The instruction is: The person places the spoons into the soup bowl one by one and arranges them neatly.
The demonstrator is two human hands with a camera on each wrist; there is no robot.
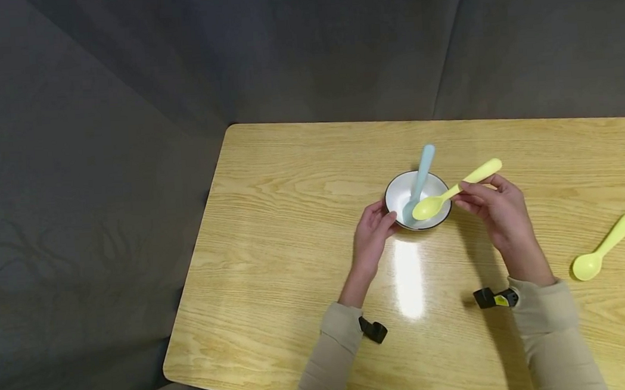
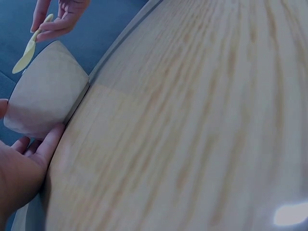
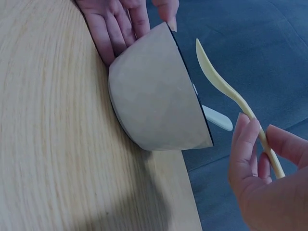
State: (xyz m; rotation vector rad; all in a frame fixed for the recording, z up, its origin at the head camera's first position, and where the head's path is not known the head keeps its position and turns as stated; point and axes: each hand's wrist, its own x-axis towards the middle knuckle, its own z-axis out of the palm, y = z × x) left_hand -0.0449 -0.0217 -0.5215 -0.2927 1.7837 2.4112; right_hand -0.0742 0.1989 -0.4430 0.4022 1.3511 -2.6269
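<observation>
A white bowl (image 1: 396,191) with a dark rim stands on the table, a light blue spoon (image 1: 423,167) leaning in it with its handle over the far rim. My left hand (image 1: 372,236) holds the bowl's left side, thumb at the rim and fingers against the outer wall. Between thumb and fingers my right hand (image 1: 498,213) pinches a yellow spoon (image 1: 428,207) by its handle. In the right wrist view that spoon (image 3: 219,83) is above the rim, apart from the bowl (image 3: 154,91). The left wrist view shows the bowl's faceted outside (image 2: 50,91).
A second yellow spoon (image 1: 588,266) lies on the wooden table (image 1: 273,251) to the right of my right arm. Dark grey cloth (image 1: 336,50) hangs behind the table's far edge and at its left. Black wrist cameras (image 1: 373,329) sit on both cuffs.
</observation>
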